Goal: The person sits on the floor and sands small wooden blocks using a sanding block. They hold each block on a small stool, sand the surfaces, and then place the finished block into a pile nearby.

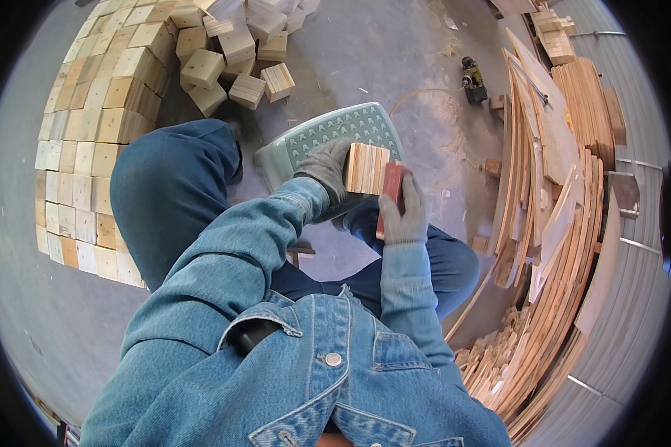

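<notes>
The left hand (325, 168) is closed around a wooden block (366, 168), grain lines upright. The right hand (402, 212) grips a red sanding block (392, 188), pressed against the wooden block's right side, just above a green stool (328, 134).

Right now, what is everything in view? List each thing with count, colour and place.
wooden block: one, pale striped, held in both hands
red block: one, red, against the wooden block's right side
plastic stool: one, pale green, under the hands
stacked blocks: many, pale wood, left
loose blocks: a heap, top centre
wood strips: many, tan, right
power tool: one, dark, on the floor, top right
left hand: grey glove
right hand: grey glove
</notes>
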Tool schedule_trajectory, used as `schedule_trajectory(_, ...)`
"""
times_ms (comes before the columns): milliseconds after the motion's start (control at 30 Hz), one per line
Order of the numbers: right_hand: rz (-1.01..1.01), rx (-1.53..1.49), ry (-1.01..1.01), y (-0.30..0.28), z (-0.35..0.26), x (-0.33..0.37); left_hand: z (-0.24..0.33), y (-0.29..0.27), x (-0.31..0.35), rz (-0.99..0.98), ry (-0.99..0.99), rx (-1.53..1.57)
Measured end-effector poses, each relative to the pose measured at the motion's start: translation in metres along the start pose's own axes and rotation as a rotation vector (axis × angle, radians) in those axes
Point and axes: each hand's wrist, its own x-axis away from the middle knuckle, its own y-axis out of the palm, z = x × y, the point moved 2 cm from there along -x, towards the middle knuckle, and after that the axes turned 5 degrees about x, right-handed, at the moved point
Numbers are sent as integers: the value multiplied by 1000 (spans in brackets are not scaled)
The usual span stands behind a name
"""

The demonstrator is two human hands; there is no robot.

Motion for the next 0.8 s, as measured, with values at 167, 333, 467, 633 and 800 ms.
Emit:
schedule_trajectory(167,-17,-193,149,0,7,39,10,-3,4,50,24,38)
schedule_trajectory(333,-84,-447,117,11,-6,-44,1,1,3,88,14,7)
schedule_trajectory(467,-144,-566,286,22,-13,-109,2,2,-2,18,-2,19)
schedule_trajectory(633,-223,-587,269,14,-14,-110,6,-1,-1,31,3,-46)
schedule_trajectory(800,-149,-523,385,-3,2,-19,11,-4,2,36,33,2)
